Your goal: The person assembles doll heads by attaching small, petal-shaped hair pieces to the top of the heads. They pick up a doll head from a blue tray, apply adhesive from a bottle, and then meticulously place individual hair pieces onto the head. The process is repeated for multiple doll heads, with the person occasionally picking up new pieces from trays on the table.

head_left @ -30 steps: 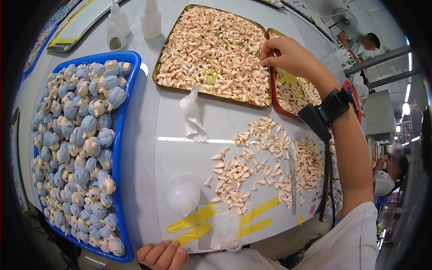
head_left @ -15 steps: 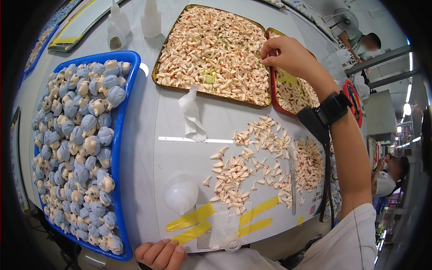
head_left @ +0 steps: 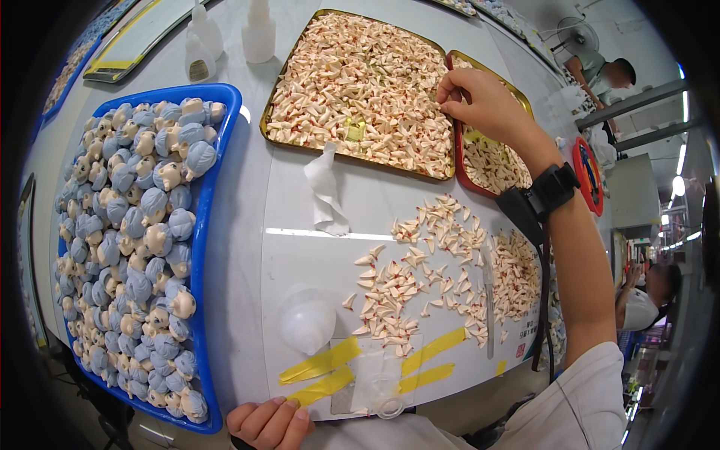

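My right hand is over the right rim of a large tray full of small cream, pointed pieces with red tips. Its thumb and fingers are drawn together in a pinch; whatever they hold, if anything, is too small to make out. Below my right wrist is a narrower red-rimmed tray with more of these pieces. At the near table edge lies my left hand, its fingers curled and pressed together beside yellow tape strips. The inside of that hand is hidden.
A blue tray of doll heads with blue hair stands left. Loose pieces spread over the table around a long metal strip. A round translucent bottle, crumpled tissue and white squeeze bottles stand or lie nearby.
My right hand has shifted slightly down at the tray's right rim, its fingers still drawn together. My left hand stays at the table edge. The whole view has shifted a little.
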Demonstrator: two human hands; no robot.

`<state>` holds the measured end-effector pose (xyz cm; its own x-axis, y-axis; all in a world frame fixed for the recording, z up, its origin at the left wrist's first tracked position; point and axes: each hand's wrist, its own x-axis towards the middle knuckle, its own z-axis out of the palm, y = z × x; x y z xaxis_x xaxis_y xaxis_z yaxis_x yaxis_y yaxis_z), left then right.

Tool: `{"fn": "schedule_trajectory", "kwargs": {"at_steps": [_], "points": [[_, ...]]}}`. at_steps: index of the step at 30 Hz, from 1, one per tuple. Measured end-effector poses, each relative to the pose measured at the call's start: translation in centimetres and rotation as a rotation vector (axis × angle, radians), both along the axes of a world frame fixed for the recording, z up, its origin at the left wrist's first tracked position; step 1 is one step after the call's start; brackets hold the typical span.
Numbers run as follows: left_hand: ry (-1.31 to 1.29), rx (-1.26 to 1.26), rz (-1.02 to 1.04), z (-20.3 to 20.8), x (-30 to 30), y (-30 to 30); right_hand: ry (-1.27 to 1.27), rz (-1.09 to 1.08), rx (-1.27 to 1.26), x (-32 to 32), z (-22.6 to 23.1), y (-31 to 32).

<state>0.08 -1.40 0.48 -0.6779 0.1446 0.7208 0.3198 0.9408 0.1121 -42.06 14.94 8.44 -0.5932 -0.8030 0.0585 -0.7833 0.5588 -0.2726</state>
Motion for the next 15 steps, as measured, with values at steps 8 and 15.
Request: {"fn": "schedule_trajectory", "kwargs": {"at_steps": [8, 15], "points": [[-0.004, 0.003, -0.002, 0.09, -0.11, 0.04, 0.005, 0.049, -0.044, 0.41, 0.08, 0.26], [0.005, 0.003, -0.001, 0.19, -0.24, 0.01, -0.091, -0.050, -0.057, 0.72, 0.54, -0.13]]}}
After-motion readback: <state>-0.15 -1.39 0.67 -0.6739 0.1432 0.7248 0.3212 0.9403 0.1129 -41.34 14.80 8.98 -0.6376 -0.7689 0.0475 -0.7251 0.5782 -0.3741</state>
